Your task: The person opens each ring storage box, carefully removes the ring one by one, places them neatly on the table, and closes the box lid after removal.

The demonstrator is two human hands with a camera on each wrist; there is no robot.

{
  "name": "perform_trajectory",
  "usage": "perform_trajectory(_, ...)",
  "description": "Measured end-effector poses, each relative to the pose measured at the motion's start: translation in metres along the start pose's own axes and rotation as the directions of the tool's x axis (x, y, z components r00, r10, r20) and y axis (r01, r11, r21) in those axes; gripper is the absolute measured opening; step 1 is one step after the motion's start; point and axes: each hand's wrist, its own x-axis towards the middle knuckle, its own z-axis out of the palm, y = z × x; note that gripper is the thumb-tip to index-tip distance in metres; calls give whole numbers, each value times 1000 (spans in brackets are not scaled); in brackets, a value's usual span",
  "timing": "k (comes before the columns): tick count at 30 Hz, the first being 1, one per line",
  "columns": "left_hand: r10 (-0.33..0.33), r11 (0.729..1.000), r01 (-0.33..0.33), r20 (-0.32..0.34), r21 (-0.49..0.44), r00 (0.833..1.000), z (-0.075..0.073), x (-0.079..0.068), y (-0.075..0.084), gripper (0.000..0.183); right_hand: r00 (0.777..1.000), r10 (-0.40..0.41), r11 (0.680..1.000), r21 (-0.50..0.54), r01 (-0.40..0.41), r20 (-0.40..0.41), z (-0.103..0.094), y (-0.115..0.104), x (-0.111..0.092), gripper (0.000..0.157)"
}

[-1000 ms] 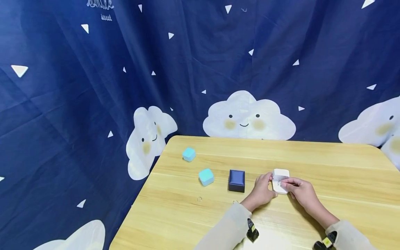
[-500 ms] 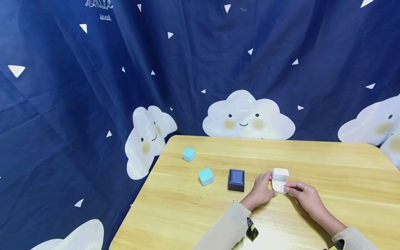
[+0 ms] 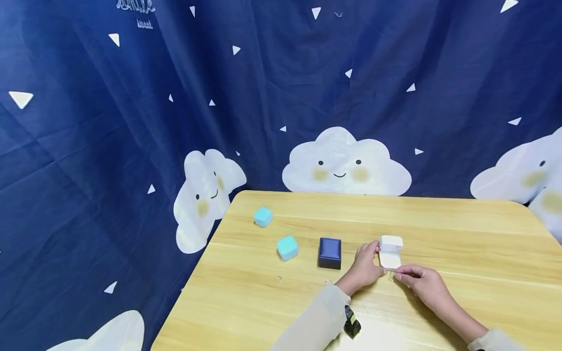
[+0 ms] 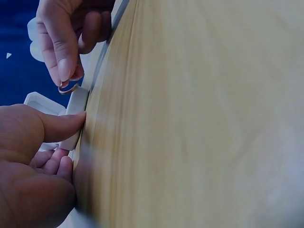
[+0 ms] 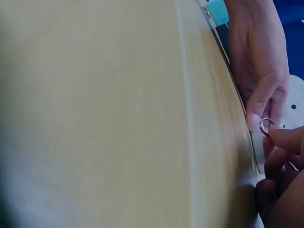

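The small white ring box (image 3: pixel 390 261) stands on the table with its lid raised. My left hand (image 3: pixel 364 267) grips it at the left side, thumb at the front and fingers toward the back. Between thumb and index finger, my right hand (image 3: pixel 423 287) pinches a thin ring (image 3: pixel 391 276), just in front of the box. The left wrist view shows the ring (image 4: pixel 69 90) hanging below the right fingertips, close to the box's edge. In the right wrist view the ring (image 5: pixel 267 127) appears beside the left thumb.
A dark blue ring box (image 3: pixel 330 253) sits left of my left hand. Two turquoise boxes (image 3: pixel 287 248) lie farther left. One loose ring (image 3: pixel 278 279) rests on the wooden table (image 3: pixel 246 302), and another ring (image 3: pixel 328 282) lies near the left sleeve. A blue curtain hangs behind.
My right hand has drawn the ring out of the white box, toward me, to a spot in front of it. The left hand keeps its hold on the box.
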Motion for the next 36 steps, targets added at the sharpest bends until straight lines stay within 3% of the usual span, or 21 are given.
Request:
perform_trajectory(12, 0, 1000, 0, -4, -11, 1000, 1, -2, 1, 76, 997, -72, 976, -204, 78, 37, 5, -6, -15, 11)
perform_trajectory(20, -8, 1000, 8, -7, -14, 1000, 0, -2, 1, 75, 993, -47, 963, -258, 75, 112, 5, -9, -16, 7)
perform_trajectory(36, -1, 1000, 1, 9, -15, 1000, -1, -1, 1, 75, 991, -88, 936, -333, 117, 101, 5, -13, -19, 5)
